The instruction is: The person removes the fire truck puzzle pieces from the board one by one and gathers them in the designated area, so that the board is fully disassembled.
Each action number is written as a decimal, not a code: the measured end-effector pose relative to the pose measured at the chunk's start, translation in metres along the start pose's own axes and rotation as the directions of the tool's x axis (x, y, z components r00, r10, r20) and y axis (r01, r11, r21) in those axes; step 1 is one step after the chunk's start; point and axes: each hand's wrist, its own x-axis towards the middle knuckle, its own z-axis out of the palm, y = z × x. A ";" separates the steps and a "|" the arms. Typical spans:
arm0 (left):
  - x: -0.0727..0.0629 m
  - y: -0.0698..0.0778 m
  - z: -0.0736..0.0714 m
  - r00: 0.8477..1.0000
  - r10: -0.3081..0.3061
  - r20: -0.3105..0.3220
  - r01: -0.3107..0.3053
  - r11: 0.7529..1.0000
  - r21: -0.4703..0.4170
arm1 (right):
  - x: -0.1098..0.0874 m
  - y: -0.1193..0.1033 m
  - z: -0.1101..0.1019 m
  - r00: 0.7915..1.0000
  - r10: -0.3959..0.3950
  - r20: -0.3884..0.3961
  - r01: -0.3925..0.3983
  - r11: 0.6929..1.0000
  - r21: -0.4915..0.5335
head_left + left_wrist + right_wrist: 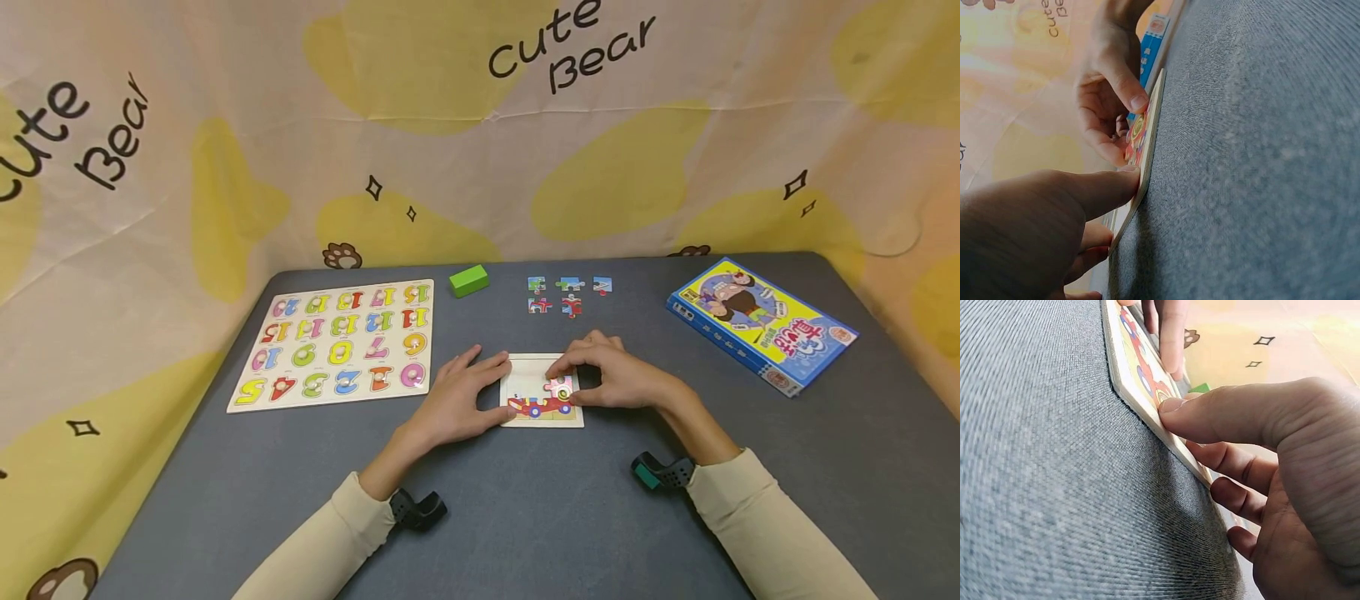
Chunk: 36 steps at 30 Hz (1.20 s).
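Note:
A small white puzzle tray [525,369] lies on the table, its lower part filled with a red car picture [536,407]. My left hand [457,400] is spread at the tray's left side, thumb on its lower left corner and fingertips by the upper left edge. With thumb and index finger, my right hand [618,375] pinches a pink jigsaw piece [558,387] over the tray's right side, at the top of the car. In the right wrist view the thumb [1175,406] presses at the tray's rim, and the fingers partly hide the piece.
Several loose jigsaw pieces [570,284] lie beyond the tray. A green block [468,281] stands at the back, beside a number board [330,346] on the left. To the right lies a blue and yellow box [761,325]. A printed cloth [450,167] hangs behind the table.

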 end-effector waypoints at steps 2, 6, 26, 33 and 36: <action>0.000 0.000 0.000 1.000 0.002 -0.001 -0.002 1.000 -0.002 | 0.000 0.000 0.000 1.000 -0.006 0.001 0.006 1.000 -0.004; 0.000 0.001 -0.001 1.000 0.004 -0.004 -0.004 1.000 -0.008 | 0.000 -0.001 -0.001 1.000 -0.007 0.006 0.007 1.000 -0.008; 0.001 0.000 0.000 1.000 0.016 -0.016 -0.016 1.000 -0.005 | -0.001 -0.002 -0.003 1.000 0.024 0.014 -0.024 1.000 -0.009; 0.000 0.000 0.001 1.000 0.016 -0.009 -0.016 1.000 0.007 | -0.001 -0.001 -0.003 1.000 0.016 -0.005 -0.016 1.000 0.024; 0.000 0.000 0.001 1.000 0.015 -0.008 -0.015 1.000 0.005 | -0.001 0.000 -0.002 1.000 0.011 -0.018 -0.011 0.999 0.031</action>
